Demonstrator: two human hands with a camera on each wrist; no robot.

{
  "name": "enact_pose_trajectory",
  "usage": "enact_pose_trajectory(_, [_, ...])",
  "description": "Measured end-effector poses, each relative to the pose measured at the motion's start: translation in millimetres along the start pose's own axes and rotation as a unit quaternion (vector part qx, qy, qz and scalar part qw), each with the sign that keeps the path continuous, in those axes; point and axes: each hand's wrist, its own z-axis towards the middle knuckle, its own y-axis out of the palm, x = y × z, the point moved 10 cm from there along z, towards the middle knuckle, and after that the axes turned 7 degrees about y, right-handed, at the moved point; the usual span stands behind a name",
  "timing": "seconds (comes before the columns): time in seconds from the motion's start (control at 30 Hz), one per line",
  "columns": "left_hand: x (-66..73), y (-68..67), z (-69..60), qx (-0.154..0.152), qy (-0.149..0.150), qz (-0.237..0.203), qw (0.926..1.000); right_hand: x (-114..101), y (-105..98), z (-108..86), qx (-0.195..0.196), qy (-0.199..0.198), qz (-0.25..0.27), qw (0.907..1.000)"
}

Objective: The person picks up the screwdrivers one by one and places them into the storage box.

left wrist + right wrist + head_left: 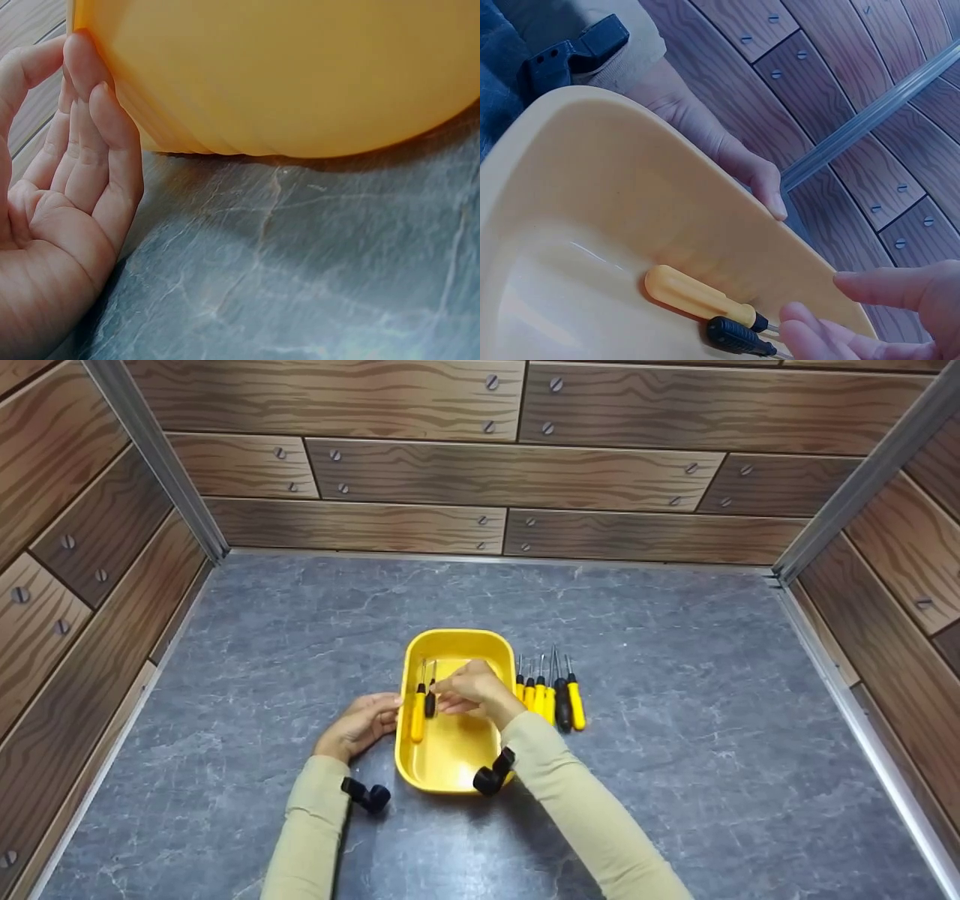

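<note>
A yellow tray (450,787) holds a screwdriver with a yellow handle (418,720) and a smaller black-handled one (430,705), lying side by side along its left wall. Over the tray, my right hand (476,690) is just right of the black screwdriver; in the right wrist view its thumb and fingers (889,315) are apart, close to the two shafts, pinching nothing. Fingertips of my left hand (364,724) touch the tray's left side from outside. The left wrist view shows that hand (75,180) with loosely bent fingers against the tray's outer wall (285,82).
Right of the tray, several screwdrivers lie in a row, including a black-handled one (563,709) and a yellow-handled one (576,705) at the end; my right forearm passes just in front. Wood-patterned walls (420,472) with metal edging surround the grey marbled surface (300,615).
</note>
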Motion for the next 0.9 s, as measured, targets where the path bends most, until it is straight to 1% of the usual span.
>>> enact_pose_trajectory(0.13, [-0.5,0.0,0.6,0.001,-0.002,-0.002,1.0000,0,-3,-2.9,0.002,-0.012,-0.009,0.9999])
enact_pose_trajectory(0.37, [-1.1,0.1,0.8,-0.002,-0.001,0.008,1.0000,1,-9,-10.5,-0.003,-0.026,-0.026,0.9993])
enact_pose_trajectory(0.63, [0.9,1.5,0.1,-0.011,0.005,0.004,0.9999,-1,-16,-18.9,-0.004,-0.045,-0.037,0.9983])
enact_pose_trajectory(0.9, [-1.2,0.5,1.3,-0.012,0.003,0.003,0.9999,1,-20,-23.7,-0.017,-0.052,-0.017,0.9983])
